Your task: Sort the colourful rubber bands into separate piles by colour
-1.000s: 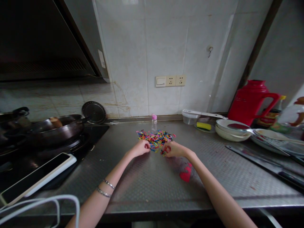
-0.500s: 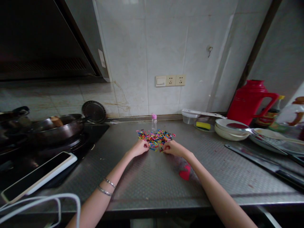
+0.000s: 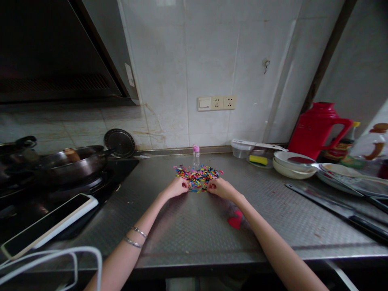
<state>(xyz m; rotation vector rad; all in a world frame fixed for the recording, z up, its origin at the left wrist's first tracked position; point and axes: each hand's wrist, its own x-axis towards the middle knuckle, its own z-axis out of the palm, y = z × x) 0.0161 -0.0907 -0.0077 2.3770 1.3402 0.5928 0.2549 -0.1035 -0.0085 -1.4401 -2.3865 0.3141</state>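
Note:
A heap of small many-coloured bands or beads [image 3: 197, 174] lies on the steel counter [image 3: 194, 230], in front of a small clear bottle with a pink cap [image 3: 196, 155]. My left hand [image 3: 176, 187] rests at the heap's near left edge with its fingers curled together. My right hand [image 3: 220, 187] sits at the near right edge, fingers pinched on a few small pieces that I cannot make out. A small red thing [image 3: 235, 220] lies on the counter under my right forearm.
A wok [image 3: 71, 161] stands on the stove at left, with a phone [image 3: 48, 224] and a white cable [image 3: 60, 258] near the front. At right are a red jug [image 3: 318, 127], stacked plates [image 3: 292, 165], a yellow sponge [image 3: 258, 160] and a long knife [image 3: 336, 210].
Both hands have shifted slightly farther away, closer into the heap's near edge. The view has drifted a little; the rest stays put.

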